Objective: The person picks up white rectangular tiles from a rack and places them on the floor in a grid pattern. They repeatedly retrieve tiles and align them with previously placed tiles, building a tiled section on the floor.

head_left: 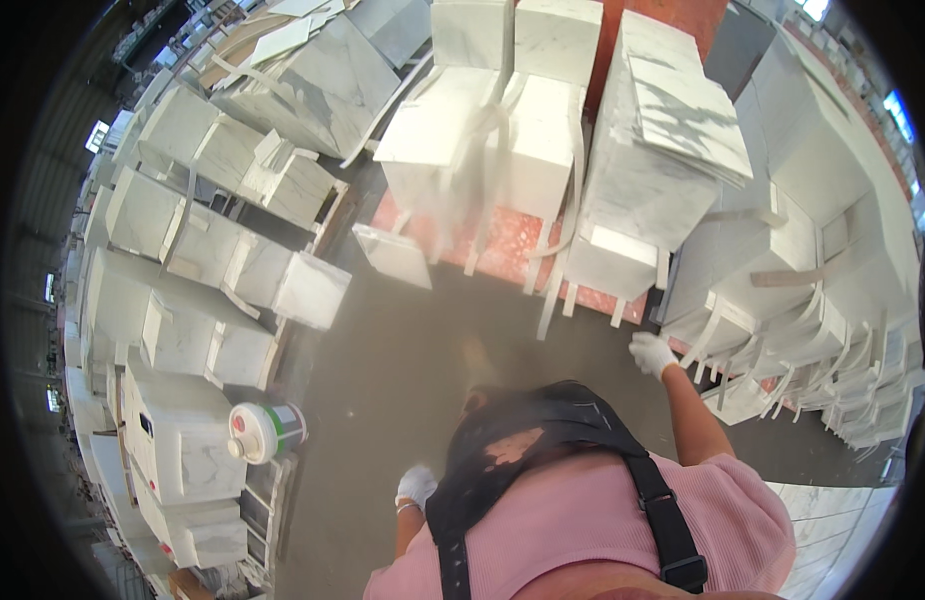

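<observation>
Caught the left hand [417, 485], gloved in white, hanging low beside the dark apron [573, 415], and the right hand [653, 354], gloved too, out near the stone blocks [728, 250]. Couldn't see anything clamped in either grip, and honestly couldn't tell fingers apart from fingers together. Couldn't tell touching from just close on the right side either.

Found those blocks piled in a long row off to the right, beyond the right hand. Would've guessed heavy, dead stiff, a bit slippery on the flat faces and easy to chip at the corners. Reckoned on two palms under the lower edges, not on the floppy pale strips [718, 330] dangling there.

Spotted a white bucket [268, 432] over on the left, well apart from the left hand. Took it for rigid plastic: round body, stubby cap, green-and-dark band. Couldn't judge the weight; would've hugged it round the sides.

Loved the textures, btw: grey veining on a loose slab [393, 255], white flecks on a red base [503, 235], smooth grey floor [373, 390], ribbed pink top [573, 510].
</observation>
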Demonstrator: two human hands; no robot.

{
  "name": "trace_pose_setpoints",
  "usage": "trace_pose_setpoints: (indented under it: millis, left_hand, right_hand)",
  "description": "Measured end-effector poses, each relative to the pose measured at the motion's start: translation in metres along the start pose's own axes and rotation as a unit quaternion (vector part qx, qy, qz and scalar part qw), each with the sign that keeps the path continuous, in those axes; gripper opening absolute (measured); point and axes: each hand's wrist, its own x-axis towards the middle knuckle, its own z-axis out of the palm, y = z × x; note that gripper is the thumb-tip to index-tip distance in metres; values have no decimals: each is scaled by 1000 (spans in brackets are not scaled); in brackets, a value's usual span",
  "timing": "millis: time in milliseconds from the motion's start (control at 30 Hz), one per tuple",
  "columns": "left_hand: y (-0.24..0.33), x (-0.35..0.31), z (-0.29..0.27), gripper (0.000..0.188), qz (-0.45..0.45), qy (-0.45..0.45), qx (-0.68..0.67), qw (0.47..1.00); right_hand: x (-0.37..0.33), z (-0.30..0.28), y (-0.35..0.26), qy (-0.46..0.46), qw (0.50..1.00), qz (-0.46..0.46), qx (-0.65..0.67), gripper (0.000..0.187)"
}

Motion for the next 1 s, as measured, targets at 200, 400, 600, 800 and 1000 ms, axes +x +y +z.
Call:
trace_pose_setpoints:
  millis: [200,400,600,800,1000]
  left_hand:
    - [-77,144,-81,17,108,13,99,989]
    - [-126,275,-186,6,159,10,-489,858]
    - [-49,303,-228,42,96,20,-456,884]
    - [-8,234,-237,45,110,-9,-252,961]
    - [48,216,-293,44,-100,-66,-329,937]
  right_hand:
    - [-30,52,-78,-122,990,-50,-44,34]
    - [1,-3,-156,-50,783,369,499,29]
    - [141,-118,-143,12,797,276,538,43]
    - [360,-243,-106,79,740,217,632,76]
    - [560,-302,-73,181,829,166,503,103]
